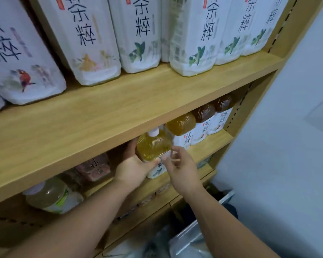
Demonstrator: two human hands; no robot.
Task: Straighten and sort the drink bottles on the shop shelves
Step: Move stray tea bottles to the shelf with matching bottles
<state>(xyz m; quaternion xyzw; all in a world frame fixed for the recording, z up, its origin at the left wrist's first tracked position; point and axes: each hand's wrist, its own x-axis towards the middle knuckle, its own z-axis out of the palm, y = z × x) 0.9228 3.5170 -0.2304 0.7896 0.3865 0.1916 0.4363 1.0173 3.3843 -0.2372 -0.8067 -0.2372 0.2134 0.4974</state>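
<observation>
A yellow tea bottle (pixel 153 148) with a white cap and white label stands on the middle shelf (pixel 203 149). My left hand (pixel 132 170) grips it from the left, thumb across its front and fingers behind it. My right hand (pixel 181 164) hovers just right of the bottle with fingers loosely curled, holding nothing; whether it touches the label I cannot tell. To the right stand an amber bottle (pixel 182 125) and two brown tea bottles (pixel 203 114).
Large white-labelled tea bottles (pixel 138 34) line the upper shelf (pixel 101 112). A pale drink bottle (pixel 52 196) and pink packs (pixel 93 166) sit further left on the middle shelf. A grey wall (pixel 287 146) closes the right side. Silver packaging (pixel 188 241) lies below.
</observation>
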